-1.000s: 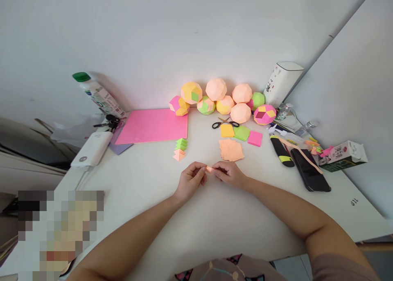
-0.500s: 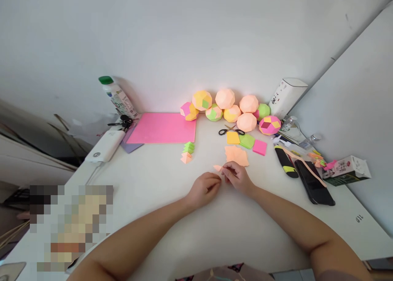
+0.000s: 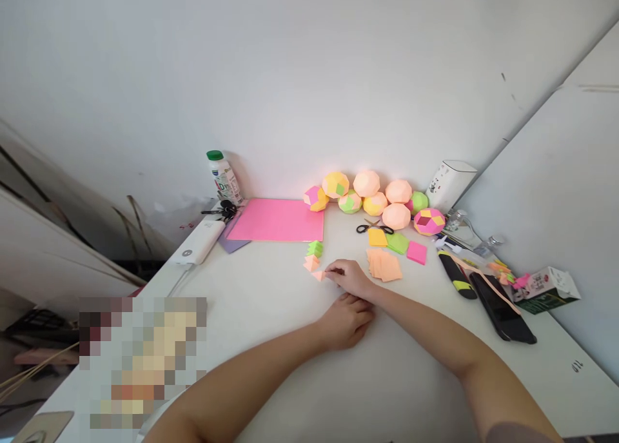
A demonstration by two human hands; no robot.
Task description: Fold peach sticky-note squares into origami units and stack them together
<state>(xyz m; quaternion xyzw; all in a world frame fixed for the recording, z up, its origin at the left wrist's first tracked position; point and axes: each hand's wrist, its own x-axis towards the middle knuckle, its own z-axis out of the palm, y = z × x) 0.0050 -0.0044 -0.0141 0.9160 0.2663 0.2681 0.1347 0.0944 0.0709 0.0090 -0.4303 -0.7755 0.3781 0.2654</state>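
Note:
My right hand [image 3: 349,277] reaches left across the white table [image 3: 271,327] and pinches a small folded peach paper piece [image 3: 319,275] at its fingertips. That piece sits right beside a little pile of folded peach pieces [image 3: 311,263] and folded green pieces [image 3: 315,248]. My left hand [image 3: 347,320] rests on the table nearer to me, fingers curled loosely, with nothing visible in it. A stack of peach paper squares [image 3: 383,265] lies just right of my right hand.
Several paper polyhedron balls [image 3: 382,201] line the wall, with scissors [image 3: 374,227], yellow, green and pink note pads [image 3: 397,243] and a pink sheet [image 3: 278,220]. A power bank [image 3: 197,243], bottle [image 3: 223,177], phone [image 3: 500,305] and carton [image 3: 549,290] lie around.
My hands have separated: the right hand carried the folded peach piece left to the small pile, and the left hand let go and dropped back onto the table. The view tilted up.

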